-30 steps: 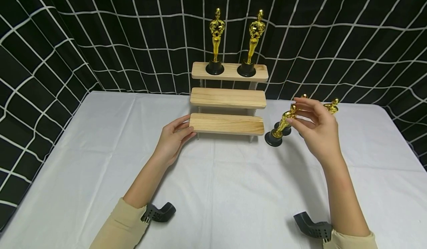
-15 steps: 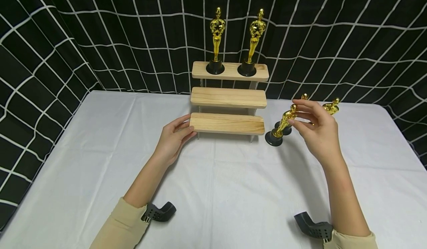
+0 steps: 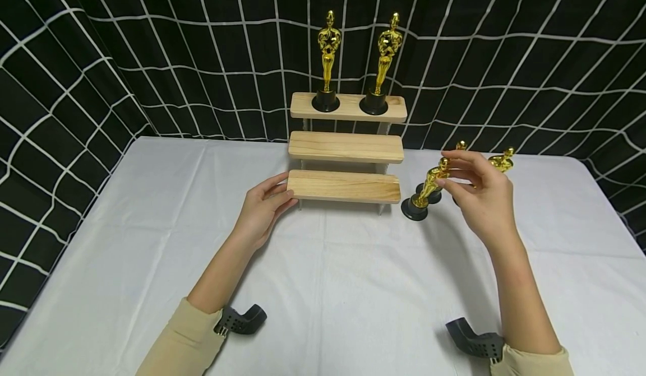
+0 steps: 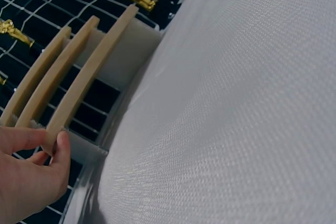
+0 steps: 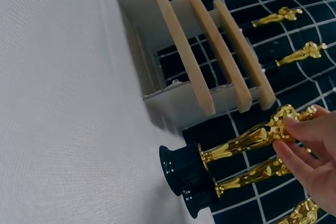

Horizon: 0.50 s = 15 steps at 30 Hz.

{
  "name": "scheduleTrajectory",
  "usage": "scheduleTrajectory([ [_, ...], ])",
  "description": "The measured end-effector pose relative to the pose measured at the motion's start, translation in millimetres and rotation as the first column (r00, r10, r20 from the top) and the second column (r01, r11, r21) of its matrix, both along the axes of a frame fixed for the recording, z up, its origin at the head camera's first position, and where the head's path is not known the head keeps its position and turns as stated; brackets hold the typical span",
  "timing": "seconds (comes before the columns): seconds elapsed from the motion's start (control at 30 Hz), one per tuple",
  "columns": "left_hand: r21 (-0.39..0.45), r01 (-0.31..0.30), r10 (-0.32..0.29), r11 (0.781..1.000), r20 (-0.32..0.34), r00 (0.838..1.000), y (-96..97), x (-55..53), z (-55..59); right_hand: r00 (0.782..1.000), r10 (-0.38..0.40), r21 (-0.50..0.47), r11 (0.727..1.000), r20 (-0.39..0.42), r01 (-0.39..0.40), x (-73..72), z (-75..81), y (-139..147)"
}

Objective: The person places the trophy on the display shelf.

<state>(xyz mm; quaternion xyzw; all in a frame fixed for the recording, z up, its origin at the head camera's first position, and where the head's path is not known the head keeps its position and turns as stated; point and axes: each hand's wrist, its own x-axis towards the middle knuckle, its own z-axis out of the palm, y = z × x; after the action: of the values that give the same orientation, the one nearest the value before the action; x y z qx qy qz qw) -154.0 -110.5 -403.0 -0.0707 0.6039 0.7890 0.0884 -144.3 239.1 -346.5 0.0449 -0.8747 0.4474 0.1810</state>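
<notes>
"Two gold statuettes show on the stand in the head view — the left one [image 3: 328, 56] and the right one [image 3: 386, 56]. They stand upright on the far step [image 3: 349, 108] of a wooden stand [image 3: 345, 146]. And the hands?"

"The left hand [image 3: 261, 210] grips the left end of the near step [image 3: 343, 186]. Right of the stand, the right hand [image 3: 483, 196] pinches the upper body of a third statuette [image 3: 428, 190]. A fourth statuette [image 3: 435, 198] is just behind that one, a fifth statuette [image 3: 502, 162] farther right."

"What does the left wrist view show?"

"Thumb and fingers set narrow on the end of the near step, above the white cloth [image 4: 220, 108]."

"And the right wrist view?"

"Thumb and fingertips hold the third statuette near its top — the fourth is close beside it. I can't tell whether their bases touch, or whether the held one rests on the cloth."
</notes>
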Motion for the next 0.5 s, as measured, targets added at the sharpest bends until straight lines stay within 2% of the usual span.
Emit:
scheduleTrajectory([
  [0.5,-0.005,0.001,-0.001,1.000,0.001,1.000,0.3,1.2,2.2,1.000,0.000,0.014,1.000,-0.022,0.000,-2.3,6.5,-0.7],
])
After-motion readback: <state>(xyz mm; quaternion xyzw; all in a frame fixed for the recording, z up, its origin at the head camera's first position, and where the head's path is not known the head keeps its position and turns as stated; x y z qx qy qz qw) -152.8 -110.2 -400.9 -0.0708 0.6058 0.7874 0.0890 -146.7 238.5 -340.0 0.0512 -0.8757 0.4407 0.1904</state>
